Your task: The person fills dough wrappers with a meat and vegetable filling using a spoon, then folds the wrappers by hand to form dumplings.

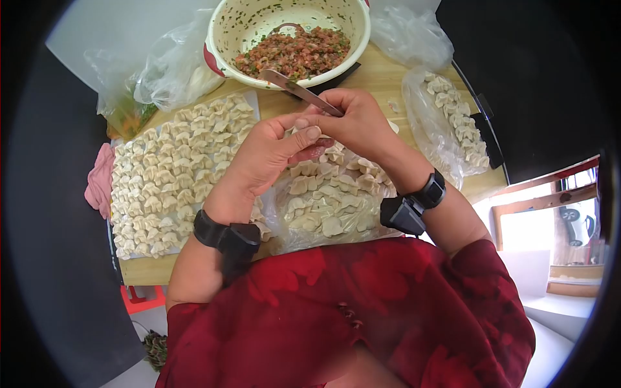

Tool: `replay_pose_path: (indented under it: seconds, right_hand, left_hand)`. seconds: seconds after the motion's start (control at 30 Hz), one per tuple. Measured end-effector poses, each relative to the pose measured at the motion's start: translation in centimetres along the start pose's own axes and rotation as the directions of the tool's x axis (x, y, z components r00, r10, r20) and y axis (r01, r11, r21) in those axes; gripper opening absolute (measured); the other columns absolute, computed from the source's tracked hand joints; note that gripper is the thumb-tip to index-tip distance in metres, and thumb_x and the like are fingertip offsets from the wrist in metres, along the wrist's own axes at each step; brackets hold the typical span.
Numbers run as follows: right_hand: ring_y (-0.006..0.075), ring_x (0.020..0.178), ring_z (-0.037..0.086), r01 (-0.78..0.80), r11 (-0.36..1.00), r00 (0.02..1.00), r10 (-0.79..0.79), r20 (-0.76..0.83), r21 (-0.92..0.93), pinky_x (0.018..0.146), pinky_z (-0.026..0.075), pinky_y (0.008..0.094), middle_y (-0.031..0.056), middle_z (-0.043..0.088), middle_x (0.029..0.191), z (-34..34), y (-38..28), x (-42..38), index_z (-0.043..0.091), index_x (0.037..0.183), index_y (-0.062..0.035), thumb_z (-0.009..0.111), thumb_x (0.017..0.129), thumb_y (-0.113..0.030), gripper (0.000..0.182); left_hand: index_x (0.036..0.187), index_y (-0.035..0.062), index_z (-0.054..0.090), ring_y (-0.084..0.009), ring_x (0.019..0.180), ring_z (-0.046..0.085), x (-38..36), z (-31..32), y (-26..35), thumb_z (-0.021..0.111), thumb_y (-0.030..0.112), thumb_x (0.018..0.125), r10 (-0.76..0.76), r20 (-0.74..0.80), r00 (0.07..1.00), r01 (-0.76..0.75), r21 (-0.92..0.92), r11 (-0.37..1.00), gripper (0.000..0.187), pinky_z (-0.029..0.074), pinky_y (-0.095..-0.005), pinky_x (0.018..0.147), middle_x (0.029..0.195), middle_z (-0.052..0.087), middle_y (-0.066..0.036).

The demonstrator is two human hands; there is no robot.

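My right hand [359, 123] is closed around a narrow flat metal filling spatula [294, 87]. Its blade points up and left, the tip overlapping the bowl's near rim in view. Against it, fingertips touching, is my left hand [268, 149], closed on a pale dumpling wrapper [303, 131] that the fingers mostly hide. Just beyond both hands stands a cream bowl [223, 39] with minced filling [297, 55] inside. Below the hands, dumplings [330, 200] lie on a clear plastic bag, close to my body.
Rows of folded dumplings [168, 174] cover a sheet on the left of the wooden table [145, 271]. More dumplings [456, 116] lie on plastic at the right edge. Plastic bags [174, 77] sit at the back left, another bag [414, 39] at the back right. A pink cloth [100, 181] hangs at the left edge.
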State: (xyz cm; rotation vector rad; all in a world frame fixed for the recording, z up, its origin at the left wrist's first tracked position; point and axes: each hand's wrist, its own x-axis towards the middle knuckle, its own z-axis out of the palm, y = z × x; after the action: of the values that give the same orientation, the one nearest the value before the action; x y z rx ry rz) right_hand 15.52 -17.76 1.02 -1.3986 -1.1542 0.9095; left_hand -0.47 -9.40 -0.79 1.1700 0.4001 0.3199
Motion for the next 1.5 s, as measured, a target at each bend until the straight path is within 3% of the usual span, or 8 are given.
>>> replay_pose_path:
  seconds: [0.23, 0.33, 0.53, 0.7, 0.83, 0.9, 1.3, 1.5]
  right_hand:
    - [0.0062, 0.066, 0.055, 0.112, 0.993, 0.99, -0.11, -0.089, 0.028, 0.062, 0.045, 0.0223, -0.001, 0.06, 0.073, -1.3, 0.9, -0.1, 0.065, 0.093, -0.0013, 0.075, 0.081, -0.021, 0.025]
    - [0.0056, 0.067, 0.052, -0.018, 0.999, 1.0, 0.017, -0.026, -0.034, 0.062, 0.044, 0.022, -0.0024, 0.06, 0.074, -1.7, 1.5, -0.4, 0.065, 0.093, -0.002, 0.077, 0.079, -0.023, 0.028]
    - [0.0044, 0.068, 0.05, 0.025, 0.999, 0.999, -0.024, -0.031, 0.036, 0.06, 0.042, 0.0218, -0.0039, 0.06, 0.075, -1.6, 1.5, -0.8, 0.067, 0.09, -0.0032, 0.079, 0.078, -0.022, 0.025]
    - [0.0043, 0.066, 0.05, 0.086, 0.992, 0.983, -0.1, -0.152, -0.096, 0.058, 0.041, 0.0224, -0.0031, 0.06, 0.072, -1.8, 1.7, -0.9, 0.068, 0.089, -0.0024, 0.076, 0.08, -0.018, 0.02]
    - [0.0047, 0.065, 0.05, 0.182, 0.982, 0.964, -0.189, -0.189, -0.05, 0.058, 0.042, 0.0234, -0.003, 0.061, 0.07, -1.0, 1.6, -1.3, 0.069, 0.087, -0.0021, 0.074, 0.081, -0.017, 0.017]
    - [0.005, 0.064, 0.051, 0.195, 0.973, 0.962, -0.213, -0.168, -0.12, 0.058, 0.042, 0.0238, -0.0023, 0.062, 0.069, -1.0, 1.1, -1.6, 0.069, 0.085, -0.0025, 0.073, 0.082, -0.017, 0.015]
    - [0.0094, 0.062, 0.051, 0.194, 0.937, 0.943, -0.26, -0.208, -0.292, 0.057, 0.043, 0.0265, 0.0042, 0.061, 0.067, -0.3, 0.8, -1.3, 0.065, 0.084, -0.0014, 0.066, 0.085, -0.012, 0.011]
    - [0.0089, 0.059, 0.045, 0.361, 0.922, 0.832, -0.385, -0.399, -0.137, 0.055, 0.041, 0.0259, 0.0045, 0.052, 0.064, 1.8, 2.7, 0.3, 0.054, 0.085, -0.0017, 0.058, 0.088, -0.004, 0.005]
  left_hand:
    - [0.125, -0.0004, 0.055, -0.0179, 0.095, 0.065, -0.1, -0.6, 0.2, 0.056, 0.022, 0.096, 0.019, -0.101, 0.995, -0.026, -0.071, 0.997, 0.037, 0.052, -0.0266, 0.078, 0.11, 0.064, -0.008]
    - [0.126, 0.0023, 0.056, -0.0111, 0.086, 0.061, 0.2, -0.9, 0.4, 0.055, 0.019, 0.097, 0.076, 0.005, 0.997, -0.075, -0.124, 0.989, 0.034, 0.053, -0.0238, 0.074, 0.109, 0.064, -0.006]
    - [0.13, 0.0036, 0.054, -0.0105, 0.085, 0.061, 0.2, -0.2, 0.7, 0.058, 0.014, 0.094, 0.082, 0.027, 0.996, -0.084, 0.08, 0.993, 0.037, 0.054, -0.0235, 0.073, 0.113, 0.064, -0.004]
    - [0.12, -0.0007, 0.06, -0.0115, 0.082, 0.063, 0.7, -0.5, 0.2, 0.062, 0.01, 0.091, 0.199, -0.211, 0.957, -0.171, 0.141, 0.975, 0.031, 0.054, -0.0236, 0.074, 0.106, 0.066, -0.009]
    - [0.113, -0.0026, 0.063, -0.0115, 0.082, 0.064, 0.9, -0.4, -0.4, 0.064, 0.01, 0.09, 0.218, -0.24, 0.946, -0.206, 0.074, 0.976, 0.027, 0.053, -0.0222, 0.072, 0.102, 0.067, -0.01]
    - [0.111, -0.0002, 0.066, -0.0083, 0.073, 0.057, 1.0, -0.1, -0.5, 0.064, 0.014, 0.09, 0.244, -0.251, 0.937, -0.215, 0.138, 0.967, 0.025, 0.045, -0.0215, 0.064, 0.09, 0.067, -0.005]
    - [0.097, 0.0046, 0.069, -0.0028, 0.06, 0.051, 1.3, 1.0, -0.5, 0.069, 0.009, 0.086, 0.441, -0.334, 0.833, -0.286, 0.423, 0.86, 0.013, 0.042, -0.0178, 0.053, 0.079, 0.064, 0.002]
    - [0.09, 0.003, 0.063, -0.0042, 0.061, 0.054, 3.3, 2.1, -1.5, 0.067, 0.008, 0.086, 0.49, -0.408, 0.77, -0.426, 0.243, 0.872, 0.008, 0.045, -0.0197, 0.053, 0.077, 0.064, 0.0]
